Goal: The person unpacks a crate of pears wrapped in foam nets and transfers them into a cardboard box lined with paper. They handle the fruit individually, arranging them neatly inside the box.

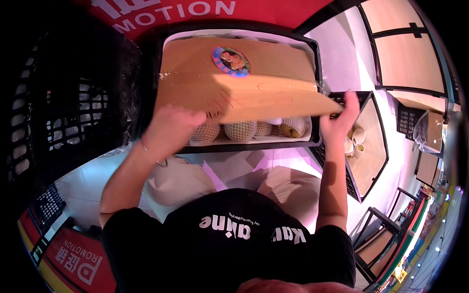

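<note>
A brown cardboard sheet (271,91) with an oval fruit sticker and faint marks lies across the black plastic crate (256,146) before me. Its near edge is tilted up. My left hand (174,126) grips that edge at the left, and my right hand (339,117) pinches the right corner, which sticks out past the crate's rim. Below the raised edge, several round fruits in foam net sleeves (240,130) show on a pale liner. One yellowish fruit (291,131) is partly bare. The cardboard hides the rest of the contents.
Right of the crate stands another black crate (384,164) with a board and several sleeved fruits (355,143). Stacked dark crates (77,113) rise close on the left. A red printed banner (263,14) hangs behind. Farther right sits a carton (430,132) with clear plastic.
</note>
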The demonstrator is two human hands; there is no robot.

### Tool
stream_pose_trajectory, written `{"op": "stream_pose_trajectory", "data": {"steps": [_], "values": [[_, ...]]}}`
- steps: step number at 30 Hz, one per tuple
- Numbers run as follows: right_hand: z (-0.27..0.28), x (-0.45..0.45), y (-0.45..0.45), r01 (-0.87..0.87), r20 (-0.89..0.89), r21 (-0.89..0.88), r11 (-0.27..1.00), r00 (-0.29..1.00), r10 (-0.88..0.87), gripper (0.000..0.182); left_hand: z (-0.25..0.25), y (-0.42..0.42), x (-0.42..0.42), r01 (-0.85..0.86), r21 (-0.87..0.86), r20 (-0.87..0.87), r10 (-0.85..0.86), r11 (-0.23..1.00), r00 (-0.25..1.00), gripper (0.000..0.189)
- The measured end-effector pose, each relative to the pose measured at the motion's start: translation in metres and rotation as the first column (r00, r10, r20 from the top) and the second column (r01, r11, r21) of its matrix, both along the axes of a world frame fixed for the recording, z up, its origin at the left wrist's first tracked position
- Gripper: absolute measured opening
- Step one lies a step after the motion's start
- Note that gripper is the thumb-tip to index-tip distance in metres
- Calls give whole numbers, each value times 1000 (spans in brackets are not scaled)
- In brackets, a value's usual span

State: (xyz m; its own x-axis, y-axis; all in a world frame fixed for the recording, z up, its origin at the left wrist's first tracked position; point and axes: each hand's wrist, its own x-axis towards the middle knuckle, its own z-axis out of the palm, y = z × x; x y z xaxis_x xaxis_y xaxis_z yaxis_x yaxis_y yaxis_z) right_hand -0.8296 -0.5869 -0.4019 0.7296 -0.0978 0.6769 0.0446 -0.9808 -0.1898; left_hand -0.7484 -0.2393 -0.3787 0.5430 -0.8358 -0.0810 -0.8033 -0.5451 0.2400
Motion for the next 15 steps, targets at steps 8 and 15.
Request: {"op": "stream_pose_trajectory", "data": {"steps": [8,15], "values": [[-25,-19,65,-278,-736,-93,956,666,123,53,-73,42,46,-477,-382,-387,331,792,860,30],[-15,-14,70,-301,-569,-28,953,789,232,44,-122,72,75,-674,-377,-501,472,636,725,46]]}}
